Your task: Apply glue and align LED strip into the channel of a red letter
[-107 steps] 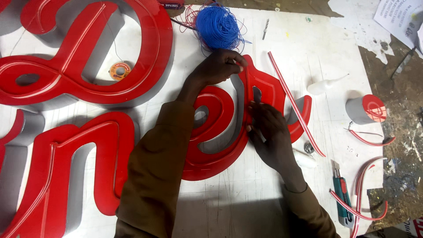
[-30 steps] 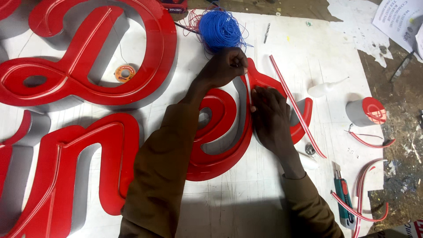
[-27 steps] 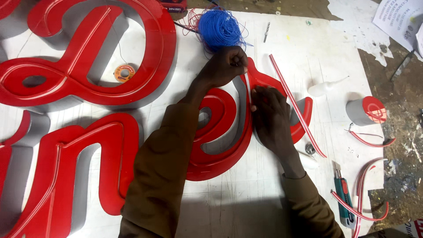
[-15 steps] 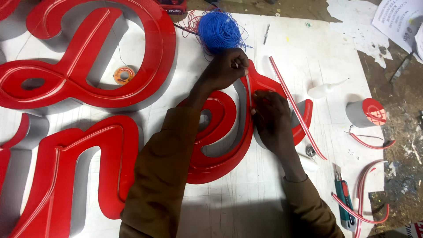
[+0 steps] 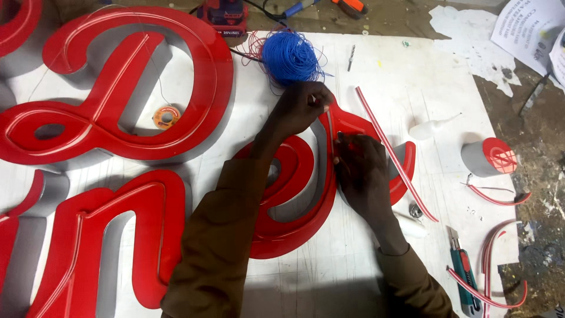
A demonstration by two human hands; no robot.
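Pressing the white strip into the red letter lying mid-bench, the left hand pinches its top end while the right hand holds it down; seating it evenly along the groove looks best. Blue wire crowds the left hand; a loose strip lies beside the right.

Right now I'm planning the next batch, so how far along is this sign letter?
Done: the two big red letters beside it already carry pale strip lines. In hand: the left hand and right hand press a strip into the small letter. Left: its lower curve looks bare, and loose strips lie beside it.
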